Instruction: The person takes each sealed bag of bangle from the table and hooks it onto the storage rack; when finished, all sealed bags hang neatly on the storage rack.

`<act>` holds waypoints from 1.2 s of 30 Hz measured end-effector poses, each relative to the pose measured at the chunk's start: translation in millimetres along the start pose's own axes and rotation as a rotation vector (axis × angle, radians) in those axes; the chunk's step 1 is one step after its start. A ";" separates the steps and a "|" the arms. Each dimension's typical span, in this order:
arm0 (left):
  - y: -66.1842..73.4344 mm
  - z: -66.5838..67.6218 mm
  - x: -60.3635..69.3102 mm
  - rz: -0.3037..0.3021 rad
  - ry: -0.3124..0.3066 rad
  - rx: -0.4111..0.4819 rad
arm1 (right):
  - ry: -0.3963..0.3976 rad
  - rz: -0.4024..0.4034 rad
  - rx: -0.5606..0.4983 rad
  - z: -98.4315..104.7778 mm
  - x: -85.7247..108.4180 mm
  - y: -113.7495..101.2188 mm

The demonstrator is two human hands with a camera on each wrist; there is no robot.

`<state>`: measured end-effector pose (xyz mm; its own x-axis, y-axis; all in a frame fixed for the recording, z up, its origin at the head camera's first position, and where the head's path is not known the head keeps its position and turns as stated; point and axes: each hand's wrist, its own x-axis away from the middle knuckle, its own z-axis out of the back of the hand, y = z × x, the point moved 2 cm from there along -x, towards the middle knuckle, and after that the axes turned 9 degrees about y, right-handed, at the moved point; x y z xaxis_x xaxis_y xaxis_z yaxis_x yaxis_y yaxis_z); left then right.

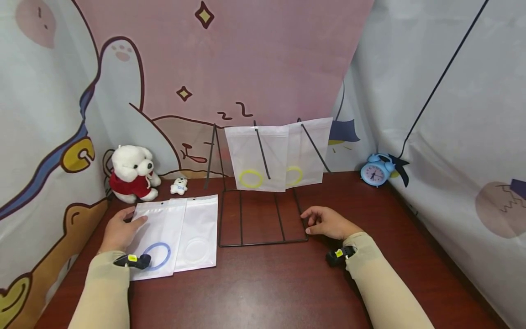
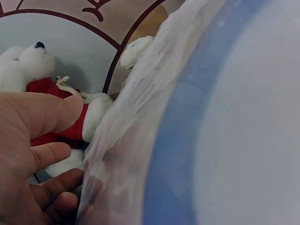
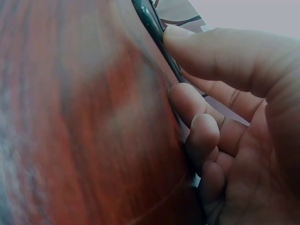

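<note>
1. Rack [image 1: 241,218] stands on the table [image 1: 263,292], prongs [image 1: 263,154] pointing nearward; right hand [image 1: 326,222] pinches its right side!
2. Left hand [image 1: 120,230], fingers loose, at the blue-ringed bag [image 1: 158,233], left of the rack, long axis front to back.

The black wire rack [image 1: 259,244] stands about mid-table, its rectangular base flat; the right hand [image 1: 330,223] pinches that base's right side, by the near corner. On its prongs I see two white pouches hanging, both with a yellow ring [image 1: 251,186] low down, the left pouch [image 1: 242,155] overlapping the right pouch [image 1: 310,151]. Farther left, the blue-ringed pouch [image 1: 158,228] lies flat, partly covering the clear-ringed pouch [image 1: 201,217]; the left hand [image 1: 119,233] is at its left edge.
</note>
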<state>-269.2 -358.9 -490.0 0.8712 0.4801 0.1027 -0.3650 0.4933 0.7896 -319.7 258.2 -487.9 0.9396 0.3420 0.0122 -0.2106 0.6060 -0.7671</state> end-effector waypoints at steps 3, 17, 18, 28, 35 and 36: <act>-1.3 -0.4 -1.9 -0.009 -0.006 -0.019 | -0.002 0.001 -0.005 0.0 0.2 -0.3; 2.8 -0.2 -1.6 -0.111 -0.084 -0.240 | 0.014 0.007 0.007 -1.0 0.0 -1.1; 3.5 -0.2 -1.0 -0.112 -0.085 -0.246 | 0.015 0.008 0.005 -1.2 0.2 -0.9; 4.8 1.2 2.5 -0.088 -0.110 -0.237 | 0.017 0.015 -0.005 -3.0 -0.6 0.6; 6.5 0.0 1.8 -0.081 -0.096 -0.223 | 0.020 0.024 0.009 -2.8 0.0 -0.3; 6.6 -0.3 1.3 -0.081 -0.090 -0.223 | 0.019 0.031 0.007 -2.8 0.1 -0.3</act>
<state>-270.5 -354.7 -484.8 0.9226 0.3710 0.1057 -0.3475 0.6801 0.6455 -318.8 256.0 -489.4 0.9377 0.3466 -0.0235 -0.2412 0.6007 -0.7622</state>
